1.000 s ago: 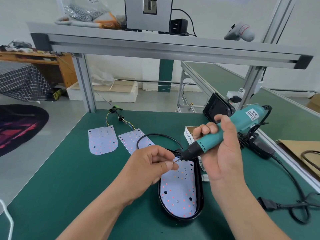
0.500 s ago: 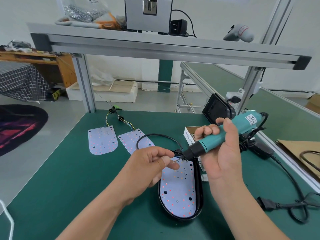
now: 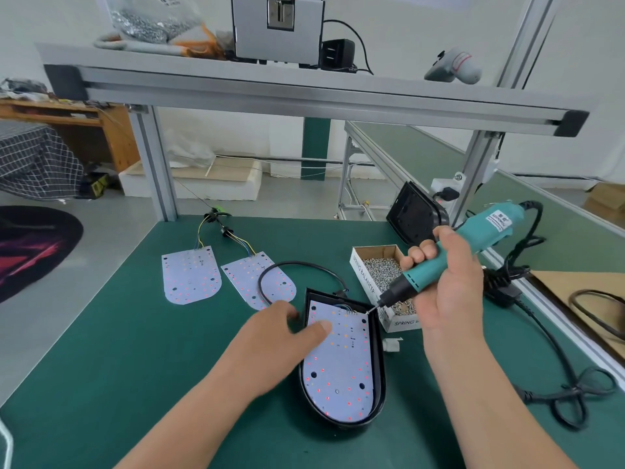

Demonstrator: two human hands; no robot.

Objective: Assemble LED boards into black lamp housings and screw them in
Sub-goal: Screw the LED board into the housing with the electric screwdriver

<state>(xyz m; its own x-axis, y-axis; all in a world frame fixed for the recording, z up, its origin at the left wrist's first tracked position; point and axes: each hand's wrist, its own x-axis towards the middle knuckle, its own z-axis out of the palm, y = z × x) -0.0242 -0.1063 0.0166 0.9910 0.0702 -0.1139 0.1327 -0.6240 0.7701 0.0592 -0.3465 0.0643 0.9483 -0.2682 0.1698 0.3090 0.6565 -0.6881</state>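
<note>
Black lamp housing [image 3: 378, 374] lies flat on the green table [image 3: 135, 367], near centre, rounded end toward the person, with an LED board [image 3: 338, 370] seated inside it. Left hand [image 3: 277, 343] sits at the housing's far left side: the thumb is extended flat on the board and the fingers are loosely bent beside the left wall; contact with the wall cannot be told. Right hand [image 3: 446, 292] is wrapped around the teal electric screwdriver [image 3: 453, 252], held slanted, its bit tip down at the board's far right corner. An open screw box [image 3: 367, 282] stands just right of the housing, behind the bit. Two spare LED boards [image 3: 191, 275] [image 3: 260, 282] lie to the far left, the right one under a black cable [image 3: 297, 264] that loops from the housing. A second housing [image 3: 416, 218] leans upright at the far right.
</note>
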